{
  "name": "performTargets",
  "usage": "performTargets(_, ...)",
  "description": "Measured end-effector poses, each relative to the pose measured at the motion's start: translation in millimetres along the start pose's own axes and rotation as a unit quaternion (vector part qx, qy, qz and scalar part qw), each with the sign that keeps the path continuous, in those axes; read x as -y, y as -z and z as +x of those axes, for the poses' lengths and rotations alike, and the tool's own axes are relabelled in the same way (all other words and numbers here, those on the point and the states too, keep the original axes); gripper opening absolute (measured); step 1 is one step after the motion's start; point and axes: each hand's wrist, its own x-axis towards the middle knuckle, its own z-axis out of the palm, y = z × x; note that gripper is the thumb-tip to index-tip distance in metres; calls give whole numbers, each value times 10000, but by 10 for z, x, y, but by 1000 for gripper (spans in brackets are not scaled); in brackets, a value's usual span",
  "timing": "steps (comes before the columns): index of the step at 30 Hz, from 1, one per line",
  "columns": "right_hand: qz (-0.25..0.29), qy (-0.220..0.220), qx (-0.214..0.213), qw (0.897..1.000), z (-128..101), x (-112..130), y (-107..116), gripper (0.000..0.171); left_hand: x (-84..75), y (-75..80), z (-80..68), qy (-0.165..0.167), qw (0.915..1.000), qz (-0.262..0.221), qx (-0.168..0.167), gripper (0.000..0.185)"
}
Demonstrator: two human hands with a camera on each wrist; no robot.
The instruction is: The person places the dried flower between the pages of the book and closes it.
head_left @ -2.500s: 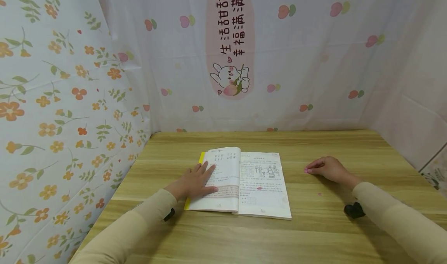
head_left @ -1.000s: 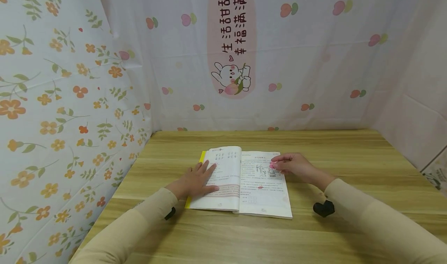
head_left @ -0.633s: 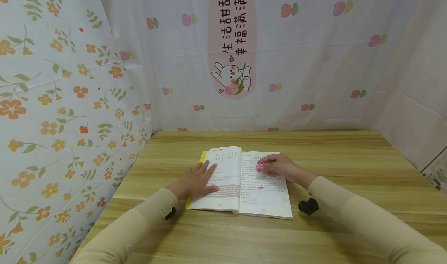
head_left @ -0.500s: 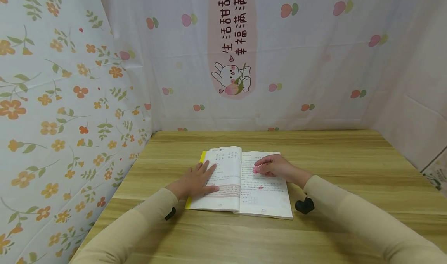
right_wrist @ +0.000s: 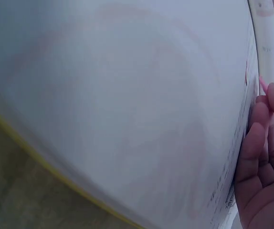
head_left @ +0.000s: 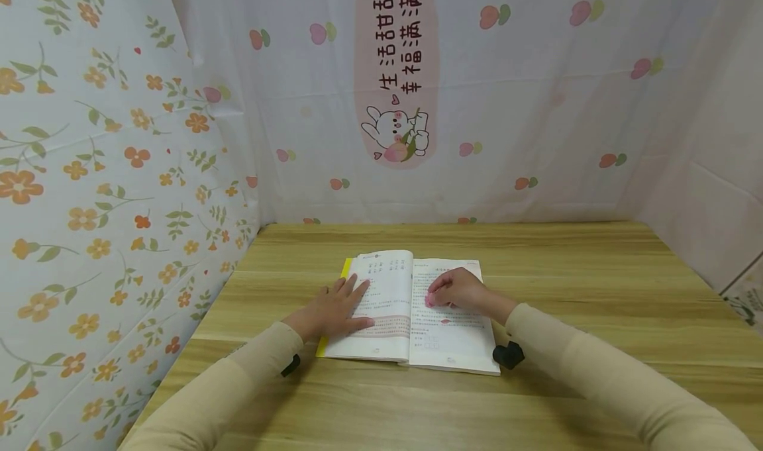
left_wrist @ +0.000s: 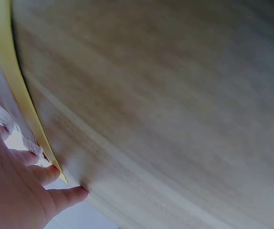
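Observation:
An open book (head_left: 453,355) with printed pages and a yellow cover edge lies on the wooden table. My left hand (head_left: 334,312) rests with spread fingers on its left page; in the left wrist view the fingertips (left_wrist: 48,174) reach past the yellow edge. Over the right page, my right hand (head_left: 465,291) pinches a small pink flower-like piece (head_left: 429,300) between thumb and fingers, close to the book's middle fold. Only a thin pink tip (right_wrist: 263,85) of it shows in the right wrist view. A small reddish petal-shaped spot (head_left: 445,321) is on the right page below the hand.
The wooden table (head_left: 381,411) extends around the book on all sides. Behind it hangs a white printed curtain (head_left: 286,106), with a floral one (head_left: 107,173) on the left. A black wrist-worn piece (head_left: 508,355) sits under the right sleeve by the book's lower right corner.
My right hand has carried the pink piece leftward from the table right of the book to over the right page, lately shifting slightly down and left. The left hand has stayed in place.

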Motion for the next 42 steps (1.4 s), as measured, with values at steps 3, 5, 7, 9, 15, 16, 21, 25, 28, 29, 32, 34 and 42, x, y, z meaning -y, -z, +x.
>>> performTargets(3, -382, 229, -108, 9989, -10, 17, -22, 11, -1, 3, 3, 7, 10000, 2, -9, 94)
performTargets(5, -657, 455, -180, 9966, -13, 24, -34, 12, 0, 0, 5, 12, 10000, 13, -10, 94)
performTargets(7, -932, 670, -217, 9932, -19, 29, -46, 12, -1, 1, 5, 22, 10000, 13, 3, 95)
performTargets(9, -1160, 832, -260, 9894, -26, 32, -54, 13, -4, 2, 2, 12, 10000, 20, 2, 94)
performTargets(15, -1383, 919, -347, 9855, -48, 36, -42, 25, -13, 12, -16, -9, 10000, 5, 5, 94)
performTargets(16, -1408, 932, -362, 9850, -51, 37, -31, 26, -12, 12, -17, -8, 10000, 7, 9, 94)
performTargets(21, -1471, 1440, -356, 9779, -102, 4, 73, 22, -12, 20, -17, 9, 10000, 23, 43, 94)
performTargets(25, -1768, 2059, -405, 9616, -201, -48, 206, 30, -17, 28, -18, 31, 10000, -12, 53, 95)
performTargets(28, -2375, 2517, -494, 9369, -265, -139, 321, 39, -23, 31, -20, 81, 9999, -91, 22, 95)
performTargets(29, -2623, 2673, -521, 9258, -288, -180, 360, 42, -24, 28, -19, 102, 9999, -107, 0, 95)
performTargets(32, -3297, 3026, -502, 8929, -354, -302, 474, 53, -29, 19, -20, 206, 9996, -179, -33, 95)
performTargets(34, -3662, 3188, -412, 8732, -403, -378, 546, 61, -27, 11, -17, 252, 9994, -233, -68, 95)
performTargets(42, -4194, 3123, 66, 8524, -600, -595, 727, 77, -36, 15, -13, 319, 9989, -326, -118, 97)
